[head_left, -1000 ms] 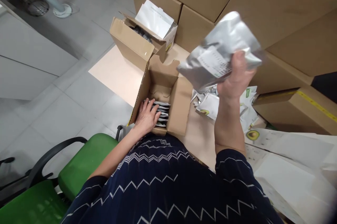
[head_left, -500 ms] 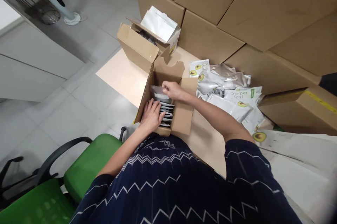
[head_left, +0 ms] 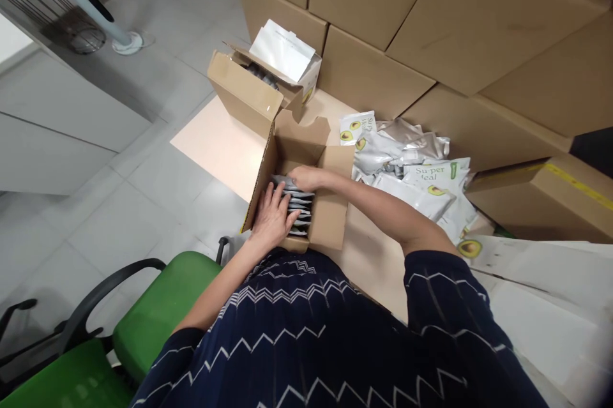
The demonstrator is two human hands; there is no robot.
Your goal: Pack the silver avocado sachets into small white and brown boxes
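An open cardboard box (head_left: 331, 213) stands on the table in front of me, its flaps folded out. Several thin packets (head_left: 300, 209) stand upright in a row in its near part. My left hand (head_left: 272, 213) lies with fingers spread over the left ends of the packets, inside the box's left wall. At the far end of the row, my right hand (head_left: 304, 178) is closed at the top of a grey packet (head_left: 286, 182); its fingertips are partly hidden inside the box. The far part of the box shows bare cardboard.
White and silver pouches (head_left: 412, 165) lie piled on the table (head_left: 378, 255) at the right. A second open carton (head_left: 246, 89) and a white box (head_left: 282, 50) stand behind. Large cartons (head_left: 373, 69) form a wall at the back. A green chair (head_left: 167, 306) is at the left.
My right hand has moved down into the box with the grey packet, which now sits lower against the row. My left hand stays on the packets.
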